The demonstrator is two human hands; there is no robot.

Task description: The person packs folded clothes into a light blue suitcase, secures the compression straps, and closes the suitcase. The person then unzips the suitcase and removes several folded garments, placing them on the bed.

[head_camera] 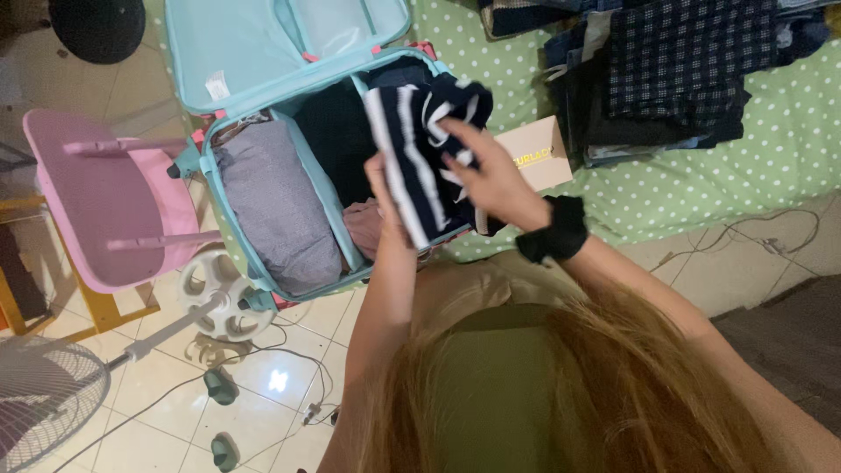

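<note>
both hands grip a navy-and-white striped top [420, 149] over the open teal suitcase [197, 171], near its right edge: the left hand [385, 197] closed on the lower hem, the right hand [491, 175] closed on the upper folds. a grey garment [280, 206] fills the case's left compartment. a tan box [539, 153] lies on the bed [771, 149] just beside the case, with a stack of clothes [666, 70] behind it.

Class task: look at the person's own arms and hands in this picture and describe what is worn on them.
Both forearms are bare, with no sleeves in view. The right wrist wears a black fabric scrunchie. No rings, watch or gloves show on the left hand or right hand.
</note>
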